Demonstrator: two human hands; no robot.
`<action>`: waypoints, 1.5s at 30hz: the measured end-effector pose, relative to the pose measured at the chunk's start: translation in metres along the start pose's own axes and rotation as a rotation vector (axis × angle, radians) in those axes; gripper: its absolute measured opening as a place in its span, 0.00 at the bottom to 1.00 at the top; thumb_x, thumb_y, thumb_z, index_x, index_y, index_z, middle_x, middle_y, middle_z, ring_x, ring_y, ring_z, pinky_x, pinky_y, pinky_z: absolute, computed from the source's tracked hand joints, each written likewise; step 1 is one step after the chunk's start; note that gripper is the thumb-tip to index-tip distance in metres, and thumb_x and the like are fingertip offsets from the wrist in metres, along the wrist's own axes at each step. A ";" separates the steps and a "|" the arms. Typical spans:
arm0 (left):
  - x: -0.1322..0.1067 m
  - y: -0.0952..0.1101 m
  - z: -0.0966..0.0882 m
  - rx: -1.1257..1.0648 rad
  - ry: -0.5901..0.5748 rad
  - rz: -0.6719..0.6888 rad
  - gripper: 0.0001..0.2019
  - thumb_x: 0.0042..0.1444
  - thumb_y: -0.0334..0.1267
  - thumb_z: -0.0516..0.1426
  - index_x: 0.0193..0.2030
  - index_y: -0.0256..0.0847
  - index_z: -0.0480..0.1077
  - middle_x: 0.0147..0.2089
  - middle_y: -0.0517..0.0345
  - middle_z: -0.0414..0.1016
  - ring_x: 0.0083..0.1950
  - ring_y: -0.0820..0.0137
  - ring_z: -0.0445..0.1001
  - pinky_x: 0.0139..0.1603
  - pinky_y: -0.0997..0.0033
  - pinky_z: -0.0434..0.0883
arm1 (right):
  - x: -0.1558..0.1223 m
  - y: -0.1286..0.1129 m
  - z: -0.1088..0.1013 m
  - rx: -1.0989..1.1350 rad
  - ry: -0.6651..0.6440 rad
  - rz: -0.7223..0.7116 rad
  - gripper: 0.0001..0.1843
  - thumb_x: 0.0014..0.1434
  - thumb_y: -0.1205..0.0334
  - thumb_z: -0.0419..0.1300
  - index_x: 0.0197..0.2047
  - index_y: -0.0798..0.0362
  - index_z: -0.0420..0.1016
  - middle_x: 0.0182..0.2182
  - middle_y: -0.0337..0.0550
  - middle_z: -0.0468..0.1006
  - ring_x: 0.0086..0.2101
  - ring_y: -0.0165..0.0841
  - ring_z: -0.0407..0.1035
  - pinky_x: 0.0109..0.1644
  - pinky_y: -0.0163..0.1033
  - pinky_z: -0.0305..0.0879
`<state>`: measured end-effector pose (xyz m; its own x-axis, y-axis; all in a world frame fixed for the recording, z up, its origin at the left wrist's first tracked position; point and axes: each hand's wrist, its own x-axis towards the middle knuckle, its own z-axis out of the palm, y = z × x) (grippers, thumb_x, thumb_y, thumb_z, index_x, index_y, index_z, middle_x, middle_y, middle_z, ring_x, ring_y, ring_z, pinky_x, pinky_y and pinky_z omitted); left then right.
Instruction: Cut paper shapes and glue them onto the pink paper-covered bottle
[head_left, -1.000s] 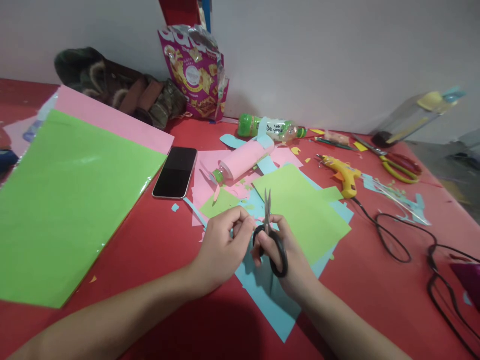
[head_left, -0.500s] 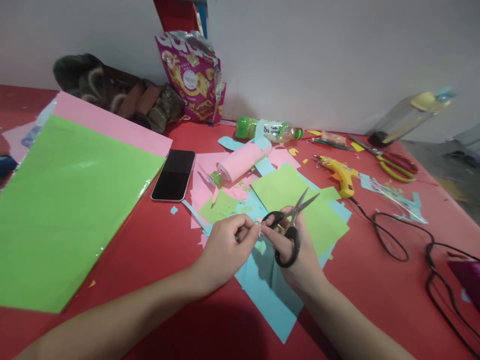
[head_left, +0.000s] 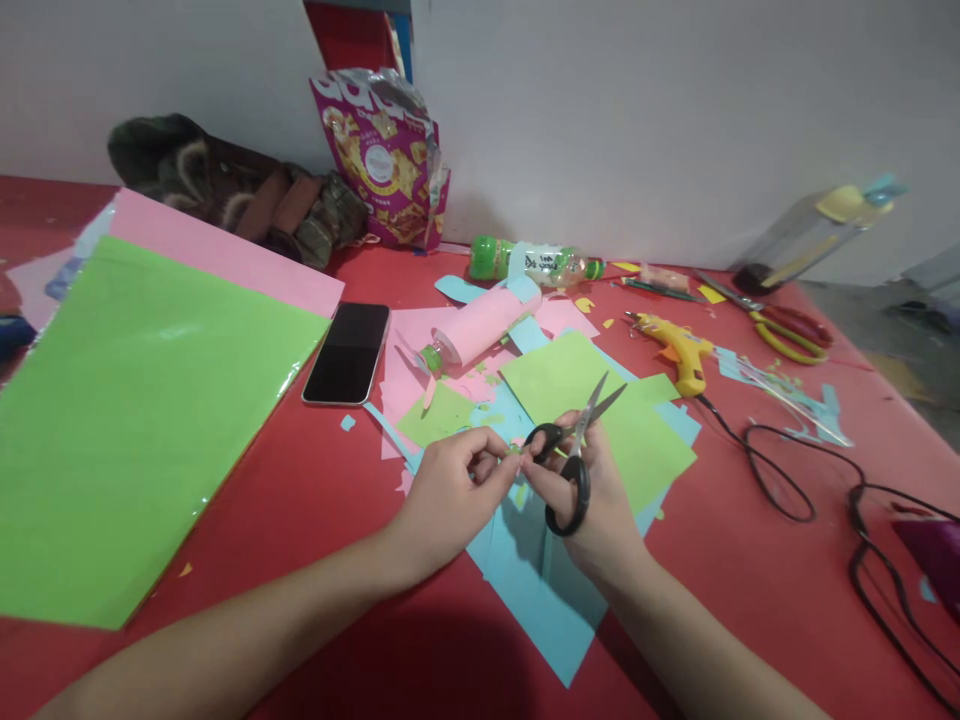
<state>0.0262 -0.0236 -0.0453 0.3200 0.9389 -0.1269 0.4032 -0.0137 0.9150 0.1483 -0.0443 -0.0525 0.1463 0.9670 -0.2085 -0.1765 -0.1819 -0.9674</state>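
The thumb and fingertips of my left hand (head_left: 454,495) pinch a tiny scrap of paper (head_left: 517,446), mostly hidden between the fingers. My right hand (head_left: 604,510) meets it there, its thumb and fingertip at the same scrap. Black-handled scissors (head_left: 588,418) hang in my right hand, blades parted and pointing up and away. Beneath both hands lie a light blue sheet (head_left: 544,600) and green sheets (head_left: 645,440), with small cuttings around. Just beyond is a bottle wrapped in pink paper (head_left: 484,328), lying on its side.
Left are a phone (head_left: 346,355) and a large green sheet (head_left: 157,430) in clear plastic. A yellow glue gun (head_left: 679,352) with a trailing black cord, larger scissors (head_left: 791,335) and a tall clear bottle (head_left: 799,240) stand or lie right. Behind are a green-capped bottle (head_left: 536,262) and a snack bag (head_left: 386,160).
The scissors in my right hand have tilted and shifted slightly left. Both hands still meet at the small scrap, with the fingers barely moved.
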 end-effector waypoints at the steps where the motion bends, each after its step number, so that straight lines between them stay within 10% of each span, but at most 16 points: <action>1: 0.000 0.000 0.000 -0.005 -0.001 -0.001 0.10 0.50 0.38 0.51 0.21 0.38 0.58 0.17 0.67 0.50 0.21 0.78 0.53 0.21 0.78 0.54 | 0.000 -0.001 0.000 -0.008 -0.002 0.003 0.19 0.43 0.67 0.60 0.34 0.47 0.52 0.26 0.32 0.64 0.25 0.26 0.61 0.29 0.33 0.58; 22: 0.025 -0.012 -0.026 -0.096 0.173 -0.019 0.09 0.50 0.39 0.50 0.24 0.36 0.62 0.21 0.65 0.57 0.23 0.78 0.57 0.24 0.79 0.56 | -0.002 0.011 -0.002 -0.746 -0.291 -0.251 0.15 0.42 0.74 0.53 0.33 0.50 0.54 0.22 0.33 0.64 0.22 0.26 0.58 0.28 0.34 0.57; 45: -0.007 -0.026 -0.003 0.360 -0.047 0.272 0.13 0.53 0.35 0.45 0.22 0.36 0.64 0.22 0.59 0.65 0.25 0.74 0.63 0.27 0.77 0.59 | 0.007 0.015 -0.007 -0.358 -0.194 -0.265 0.18 0.41 0.72 0.55 0.35 0.50 0.55 0.25 0.33 0.61 0.28 0.30 0.66 0.31 0.36 0.62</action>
<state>0.0111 -0.0287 -0.0675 0.4910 0.8679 0.0751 0.5684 -0.3846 0.7273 0.1539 -0.0417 -0.0692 -0.0491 0.9976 0.0496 0.1934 0.0582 -0.9794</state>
